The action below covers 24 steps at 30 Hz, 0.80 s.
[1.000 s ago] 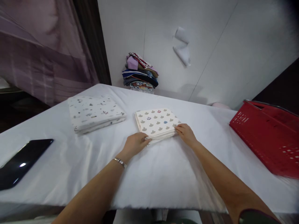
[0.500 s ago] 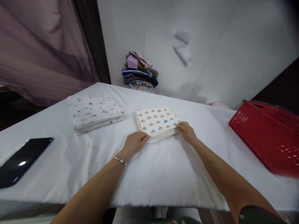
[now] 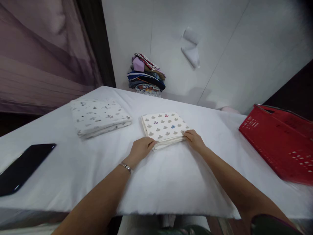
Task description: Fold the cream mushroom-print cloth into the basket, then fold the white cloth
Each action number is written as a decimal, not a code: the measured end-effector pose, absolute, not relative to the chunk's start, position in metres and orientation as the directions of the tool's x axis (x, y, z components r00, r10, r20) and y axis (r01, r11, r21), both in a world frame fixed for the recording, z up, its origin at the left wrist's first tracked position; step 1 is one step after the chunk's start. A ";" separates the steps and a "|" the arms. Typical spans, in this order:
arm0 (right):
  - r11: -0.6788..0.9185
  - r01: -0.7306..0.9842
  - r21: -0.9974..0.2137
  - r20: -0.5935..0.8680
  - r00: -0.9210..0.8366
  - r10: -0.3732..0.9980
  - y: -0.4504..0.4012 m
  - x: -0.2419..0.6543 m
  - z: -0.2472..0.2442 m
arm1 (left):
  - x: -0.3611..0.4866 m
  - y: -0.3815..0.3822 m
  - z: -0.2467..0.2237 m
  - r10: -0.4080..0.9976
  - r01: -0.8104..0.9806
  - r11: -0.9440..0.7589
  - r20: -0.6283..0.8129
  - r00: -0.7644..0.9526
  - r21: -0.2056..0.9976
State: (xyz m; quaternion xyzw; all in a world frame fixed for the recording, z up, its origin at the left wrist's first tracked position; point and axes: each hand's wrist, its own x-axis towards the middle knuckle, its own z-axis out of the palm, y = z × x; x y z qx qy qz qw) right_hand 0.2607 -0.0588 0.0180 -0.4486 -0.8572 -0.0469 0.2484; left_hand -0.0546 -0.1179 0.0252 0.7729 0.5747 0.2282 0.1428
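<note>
A folded cream cloth with grey, red and blue printed shapes lies flat near the middle of the white-covered table. My left hand pinches its near left corner, and a bracelet circles that wrist. At the near right corner, my right hand has its fingers closed on the same cloth. The folded layers show along the near edge between both hands. To the left lies a larger folded white cloth with a grey pattern, untouched.
A dark glossy phone-like slab lies at the left on the table cover. A red perforated basket stands at the right. Beyond the far edge is a pile of folded clothes, and a purple curtain hangs at the left.
My right hand has shifted very slightly left and down along the near right corner. The cloth and my left hand look almost unmoved.
</note>
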 end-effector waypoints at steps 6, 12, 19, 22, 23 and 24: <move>0.614 0.789 -0.036 0.408 -0.549 0.729 -0.054 0.258 0.020 | -0.054 -0.119 0.026 0.952 0.813 -0.304 0.197 0.236 0.496; 0.641 0.767 0.031 0.369 -0.605 0.706 -0.050 0.254 0.027 | -0.054 -0.120 0.031 0.958 0.803 -0.285 0.183 0.222 0.522; 0.623 0.779 0.062 0.469 -0.574 0.671 -0.059 0.256 0.020 | -0.054 -0.121 0.031 0.960 0.822 -0.277 0.172 0.219 0.498; 0.630 0.774 0.063 0.449 -0.585 0.675 -0.061 0.257 0.017 | -0.054 -0.120 0.031 0.961 0.817 -0.277 0.169 0.221 0.505; 0.631 0.774 0.059 0.441 -0.587 0.678 -0.061 0.258 0.017 | -0.054 -0.121 0.031 0.961 0.816 -0.276 0.168 0.221 0.507; 0.635 0.771 0.055 0.431 -0.592 0.681 -0.061 0.258 0.017 | -0.054 -0.121 0.031 0.961 0.815 -0.275 0.166 0.221 0.509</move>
